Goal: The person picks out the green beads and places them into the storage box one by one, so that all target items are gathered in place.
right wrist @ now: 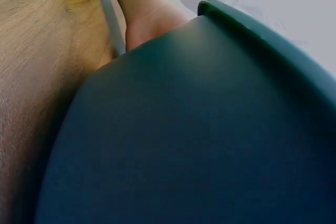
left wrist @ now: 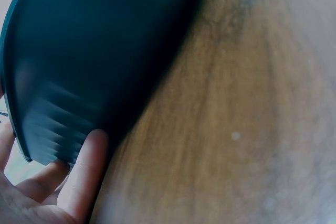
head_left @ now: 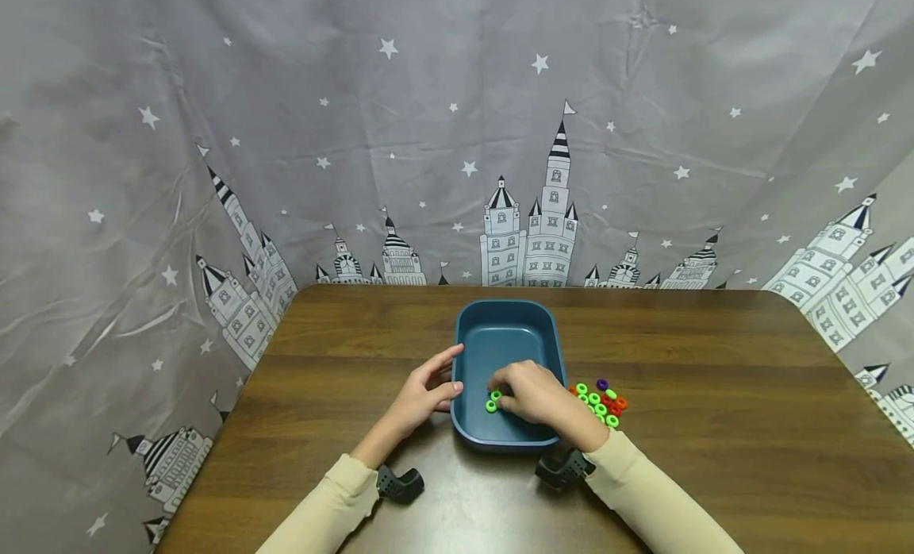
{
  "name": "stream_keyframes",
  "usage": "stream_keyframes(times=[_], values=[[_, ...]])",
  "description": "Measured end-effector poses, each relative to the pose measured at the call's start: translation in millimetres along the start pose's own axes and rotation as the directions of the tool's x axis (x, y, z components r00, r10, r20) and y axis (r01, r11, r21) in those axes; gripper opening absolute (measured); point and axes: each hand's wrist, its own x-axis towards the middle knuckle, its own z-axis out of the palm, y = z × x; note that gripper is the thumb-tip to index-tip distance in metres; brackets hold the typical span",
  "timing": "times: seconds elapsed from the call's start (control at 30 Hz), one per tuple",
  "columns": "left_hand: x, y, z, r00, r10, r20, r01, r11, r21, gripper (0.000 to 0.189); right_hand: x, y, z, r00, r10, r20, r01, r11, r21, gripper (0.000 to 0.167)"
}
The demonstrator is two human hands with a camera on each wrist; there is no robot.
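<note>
A deep blue rectangular tub stands on the table. My left hand is at its left side in the head view, index finger and thumb at the rim. In the left wrist view, fingers of that hand lie against the tub's outer wall. My right hand reaches down into the tub, its fingers bent beside green rings. Whether a ring is between those fingertips is hidden. The right wrist view shows mostly the tub's wall, with the left hand partly behind it.
Just right of the tub lies a loose cluster of small rings, mostly green, with some red, orange and purple. The wooden table reaches back to a grey curtain printed with castles and stars. Each wrist wears a black band.
</note>
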Motion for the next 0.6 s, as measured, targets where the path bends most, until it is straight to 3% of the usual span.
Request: stream_keyframes(times=[0.23, 0.6], values=[[0.4, -0.5, -0.4, 1.0, 0.001, 0.001, -0.001, 1.0, -0.001, 0.067, -0.2, 1.0, 2.0, 1.0, 0.009, 0.017, -0.01, 1.0, 0.008, 0.012], [0.1, -0.5, -0.6, 1.0, 0.002, 0.002, -0.002, 1.0, -0.003, 0.067, 0.3, 1.7, 2.0, 0.997, -0.047, 0.066, 0.043, 0.998, 0.052, 0.013]])
